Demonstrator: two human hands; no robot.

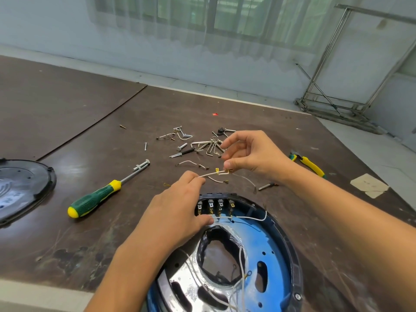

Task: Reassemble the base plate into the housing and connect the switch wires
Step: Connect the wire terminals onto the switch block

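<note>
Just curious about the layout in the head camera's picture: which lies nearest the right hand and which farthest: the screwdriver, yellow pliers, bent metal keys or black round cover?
1. Bent metal keys, just left of the right hand.
2. Yellow pliers, to its right.
3. Screwdriver, well to the left.
4. Black round cover, at the far left edge.

Dark table [67, 104]: screwdriver [96, 197], pliers [309, 164], hex keys [210, 147], loose screws [182, 146], housing [296, 266], black cover [22, 188].
</note>
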